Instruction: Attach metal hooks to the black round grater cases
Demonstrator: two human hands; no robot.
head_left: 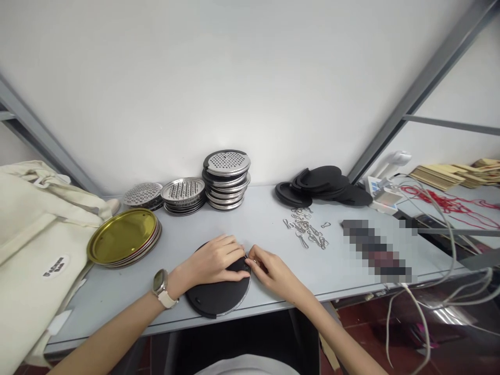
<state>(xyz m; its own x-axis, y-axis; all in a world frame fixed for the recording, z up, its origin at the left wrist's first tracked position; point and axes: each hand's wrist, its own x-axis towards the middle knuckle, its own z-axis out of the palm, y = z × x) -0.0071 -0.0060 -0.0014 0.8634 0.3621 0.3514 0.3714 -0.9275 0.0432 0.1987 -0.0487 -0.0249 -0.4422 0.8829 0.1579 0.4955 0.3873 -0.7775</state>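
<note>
A round black disc [221, 297] with a thin silvery rim and a small hole lies near the table's front edge. Across its upper part rests my left hand [221, 260], fingers bent and thumb pressed on the disc near its right edge, holding it. At that same edge my right hand [269, 268] is closed in a pinch. A small metal piece shows at its fingertips, mostly hidden by them. Loose metal clips [307, 227] lie in a scattered pile beyond my right hand.
Stacked metal grater discs [228, 162] stand by the wall, with lower stacks [183, 190] to their left. Gold lids [121, 237] lie at left beside a cream bag [35, 260]. Black curved pieces [320, 182] are heaped at back right. White cables [424, 323] hang off the right side.
</note>
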